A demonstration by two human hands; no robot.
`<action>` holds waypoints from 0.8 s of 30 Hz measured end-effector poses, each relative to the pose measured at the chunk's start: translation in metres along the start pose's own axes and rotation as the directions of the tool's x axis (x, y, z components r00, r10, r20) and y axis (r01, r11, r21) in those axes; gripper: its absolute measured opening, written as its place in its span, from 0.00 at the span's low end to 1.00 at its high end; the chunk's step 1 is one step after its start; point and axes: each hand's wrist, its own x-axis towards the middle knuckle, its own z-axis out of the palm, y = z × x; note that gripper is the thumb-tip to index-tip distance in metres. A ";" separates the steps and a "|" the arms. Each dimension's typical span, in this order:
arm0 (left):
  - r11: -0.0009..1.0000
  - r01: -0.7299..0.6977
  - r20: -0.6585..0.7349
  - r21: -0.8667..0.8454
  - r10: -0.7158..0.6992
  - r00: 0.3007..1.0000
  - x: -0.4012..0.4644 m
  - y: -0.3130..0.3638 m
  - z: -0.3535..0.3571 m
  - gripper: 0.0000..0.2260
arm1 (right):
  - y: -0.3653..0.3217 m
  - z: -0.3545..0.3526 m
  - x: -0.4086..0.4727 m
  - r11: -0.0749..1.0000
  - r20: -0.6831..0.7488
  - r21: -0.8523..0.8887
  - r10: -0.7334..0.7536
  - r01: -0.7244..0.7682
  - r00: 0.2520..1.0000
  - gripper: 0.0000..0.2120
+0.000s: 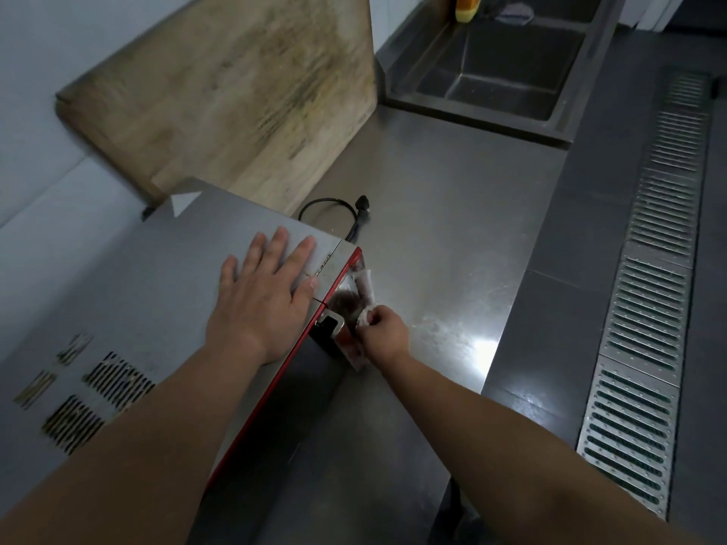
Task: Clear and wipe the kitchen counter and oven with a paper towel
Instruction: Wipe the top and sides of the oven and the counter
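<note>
We take the oven (165,277) as our landmark: a steel box with a red-edged front, standing on the steel counter (440,214). Our left hand (263,293) lies flat on the oven's top near its front corner, fingers straight and slightly spread, holding nothing. Our right hand (383,328) is just in front of the oven's door, fingers curled tight around a crumpled paper towel (366,285), which is pressed against the glass beside the metal door handle (334,322). The towel looks soiled, with dark patches, though part of that may be a reflection in the glass; we cannot tell.

Behind the oven a large worn wooden cutting board (236,96) leans against the wall. Beside the oven's far corner a black power cord (346,214) with its plug lies loose on the counter. Beyond the board, at the counter's far end, sits a sink (491,72), with an orange bottle (467,7) at its back edge. Well to the oven's front, past the counter's edge, a slotted floor drain grate (649,308) runs along the dark floor.
</note>
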 end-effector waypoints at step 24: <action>0.997 0.055 -0.007 -0.047 -0.055 0.998 0.000 -0.003 0.002 0.29 | -0.114 -0.050 -0.020 0.857 -0.238 0.119 -0.466 0.502 0.852 0.04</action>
